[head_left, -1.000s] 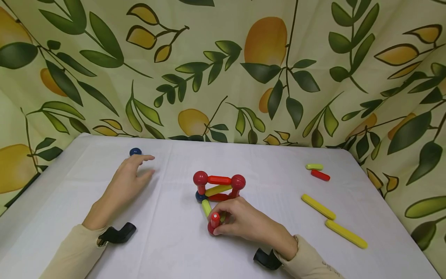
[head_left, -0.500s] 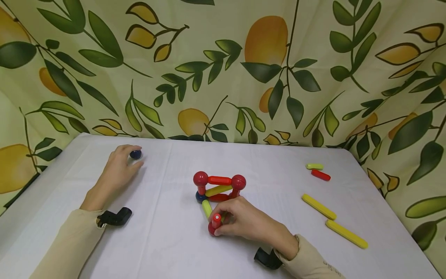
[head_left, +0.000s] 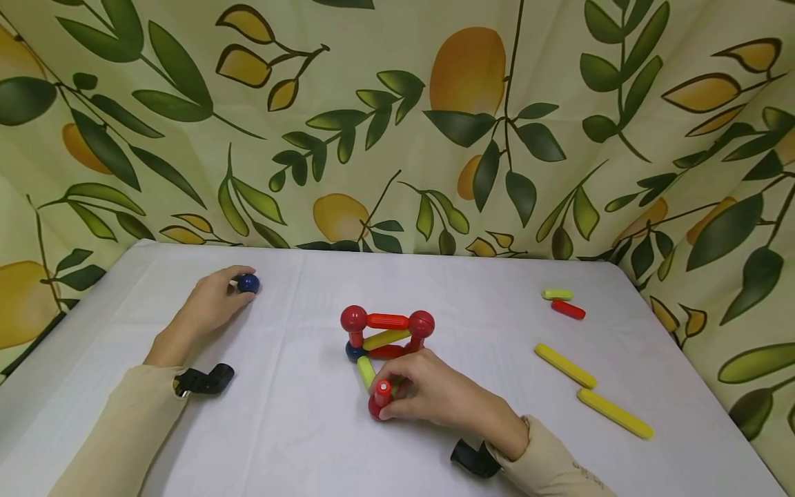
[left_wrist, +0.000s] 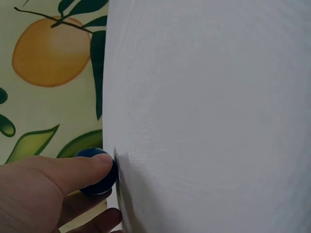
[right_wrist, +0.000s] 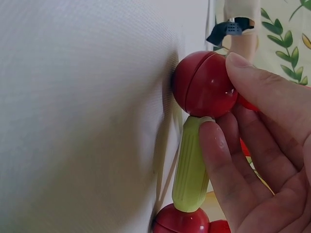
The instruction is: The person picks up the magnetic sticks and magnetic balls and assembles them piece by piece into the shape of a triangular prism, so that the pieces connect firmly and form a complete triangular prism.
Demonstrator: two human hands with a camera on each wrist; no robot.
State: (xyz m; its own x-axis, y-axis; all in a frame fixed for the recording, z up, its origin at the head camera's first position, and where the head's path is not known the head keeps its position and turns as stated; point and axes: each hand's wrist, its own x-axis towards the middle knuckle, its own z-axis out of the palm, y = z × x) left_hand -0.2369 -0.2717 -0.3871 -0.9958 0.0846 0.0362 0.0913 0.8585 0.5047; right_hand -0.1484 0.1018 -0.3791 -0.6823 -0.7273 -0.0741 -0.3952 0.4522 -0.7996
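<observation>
A glossy blue ball [head_left: 249,284] sits at the far left of the table, and my left hand [head_left: 210,307] pinches it, thumb over the ball [left_wrist: 105,182] in the left wrist view. Mid-table stands a frame of balls and rods: red balls [head_left: 354,318] joined by a red rod [head_left: 388,321] on top, a yellow rod [head_left: 386,338] slanting below, a dark blue ball [head_left: 355,351] at a lower corner. My right hand [head_left: 431,390] grips its nearest red ball [right_wrist: 201,85], which bears an upright red rod [head_left: 383,392]; a fingertip touches the lime rod [right_wrist: 191,165]. The hand covers the frame's lower right.
At the right lie a short lime rod [head_left: 557,294], a short red rod [head_left: 568,309] and two long yellow rods, one farther back [head_left: 565,365]. A leaf-and-fruit patterned curtain [head_left: 348,138] hangs behind the white-covered table [head_left: 298,442].
My left hand reached left to the blue ball, took hold of it, and has brought it slightly nearer and to the right. My right hand keeps its grip on the frame's red ball.
</observation>
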